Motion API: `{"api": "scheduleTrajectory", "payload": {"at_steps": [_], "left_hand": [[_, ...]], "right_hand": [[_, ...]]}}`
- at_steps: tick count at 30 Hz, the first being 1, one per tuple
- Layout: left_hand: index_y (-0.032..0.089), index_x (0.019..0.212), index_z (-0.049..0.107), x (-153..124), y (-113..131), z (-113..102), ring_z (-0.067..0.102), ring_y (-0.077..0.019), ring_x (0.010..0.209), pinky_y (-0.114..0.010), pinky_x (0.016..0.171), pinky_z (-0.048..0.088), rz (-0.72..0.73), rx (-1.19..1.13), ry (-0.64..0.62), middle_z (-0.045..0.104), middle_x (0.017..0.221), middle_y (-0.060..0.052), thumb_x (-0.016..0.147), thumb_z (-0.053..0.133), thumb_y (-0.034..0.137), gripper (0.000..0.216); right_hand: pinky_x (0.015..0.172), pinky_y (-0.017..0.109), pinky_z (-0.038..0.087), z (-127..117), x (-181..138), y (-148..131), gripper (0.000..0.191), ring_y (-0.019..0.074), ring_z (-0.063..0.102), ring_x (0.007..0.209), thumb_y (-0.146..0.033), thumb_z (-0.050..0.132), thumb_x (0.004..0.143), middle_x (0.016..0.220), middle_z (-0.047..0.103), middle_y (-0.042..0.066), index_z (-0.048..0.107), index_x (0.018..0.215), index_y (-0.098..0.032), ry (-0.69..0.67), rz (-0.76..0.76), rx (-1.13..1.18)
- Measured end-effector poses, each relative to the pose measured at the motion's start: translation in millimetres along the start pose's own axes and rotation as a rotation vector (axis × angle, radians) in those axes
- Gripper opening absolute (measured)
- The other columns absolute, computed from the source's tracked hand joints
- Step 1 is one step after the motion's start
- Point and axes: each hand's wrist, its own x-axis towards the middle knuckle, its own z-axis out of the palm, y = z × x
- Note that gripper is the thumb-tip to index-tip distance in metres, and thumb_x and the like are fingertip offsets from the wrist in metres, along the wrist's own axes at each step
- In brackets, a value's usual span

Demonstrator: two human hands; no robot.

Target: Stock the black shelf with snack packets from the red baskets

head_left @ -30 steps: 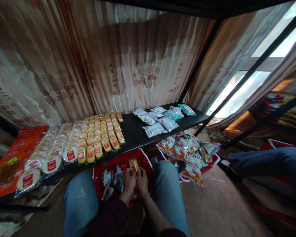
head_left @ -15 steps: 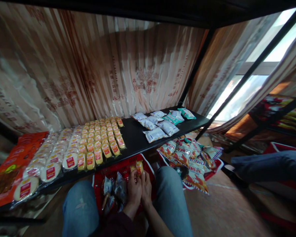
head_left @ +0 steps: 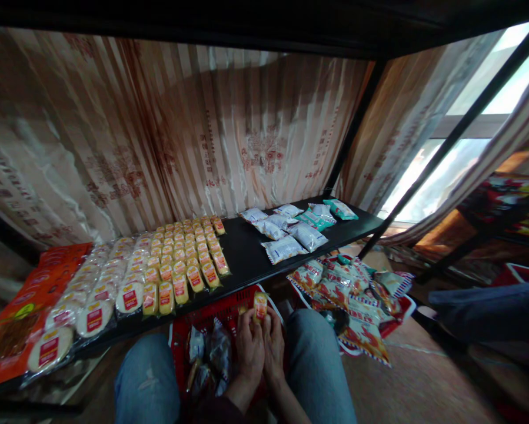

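Note:
Both my hands are closed together over a red basket (head_left: 229,300) between my knees. My left hand (head_left: 249,347) and my right hand (head_left: 273,344) press side by side and pinch a small yellow snack packet (head_left: 260,306) with a red label, held upright at the fingertips. Dark wrapped packets (head_left: 211,359) lie in the basket to the left of my hands. Just ahead, rows of the same yellow packets (head_left: 189,253) cover the black shelf (head_left: 246,253).
Round white-wrapped cakes (head_left: 92,294) and orange bags (head_left: 12,318) fill the shelf's left end; white and green packets (head_left: 295,227) sit at its right. A red tray of red-white snack bags (head_left: 348,294) lies on the floor. Another person's jeans leg (head_left: 489,306) is at right. Curtains hang behind.
My hands have lifted the yellow packet slightly up and forward, toward the shelf edge. The view has tilted down a little; the shelf goods have not moved.

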Motion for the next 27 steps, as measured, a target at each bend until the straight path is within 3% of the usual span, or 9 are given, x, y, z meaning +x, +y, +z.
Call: {"api": "scheduleTrajectory", "payload": {"at_steps": [4,10,20,27], "left_hand": [[0.018,0.103,0.061,-1.0,7.6,0.2,0.058,-0.0208,0.108,-0.033,0.100,0.040,0.014,-0.005,-0.009,0.063,0.115,-0.012,0.080,0.045,0.018,0.029],[0.019,0.106,0.061,2.5,28.4,-0.1,0.058,-0.0211,0.105,-0.033,0.096,0.042,0.046,-0.041,-0.017,0.065,0.113,-0.011,0.083,0.048,0.026,0.028],[0.020,0.102,0.062,37.5,55.9,-0.8,0.057,-0.0198,0.106,-0.031,0.098,0.041,0.111,-0.076,0.019,0.064,0.111,-0.009,0.079,0.047,0.015,0.028],[0.019,0.102,0.062,67.4,71.2,-2.2,0.056,-0.0200,0.107,-0.032,0.101,0.039,0.177,-0.060,0.073,0.062,0.112,-0.010,0.079,0.048,0.013,0.028]], "right_hand": [[0.085,0.036,0.051,-0.8,0.6,-8.3,0.051,0.0269,0.065,0.100,-0.058,0.052,0.077,0.110,0.069,0.012,0.059,0.110,-0.019,-0.014,-0.057,0.057],[0.089,0.040,0.049,1.0,10.6,-22.2,0.051,0.0267,0.063,0.100,-0.055,0.053,0.078,0.111,0.067,0.012,0.059,0.113,-0.019,0.045,-0.126,0.043],[0.097,0.043,0.045,17.0,45.4,-49.8,0.048,0.0258,0.060,0.107,-0.050,0.052,0.082,0.116,0.064,0.012,0.058,0.117,-0.018,-0.042,-0.211,0.043],[0.092,0.041,0.048,37.5,71.8,-62.2,0.046,0.0247,0.063,0.101,-0.047,0.050,0.082,0.114,0.066,0.012,0.056,0.117,-0.017,-0.086,-0.234,0.030]]}}
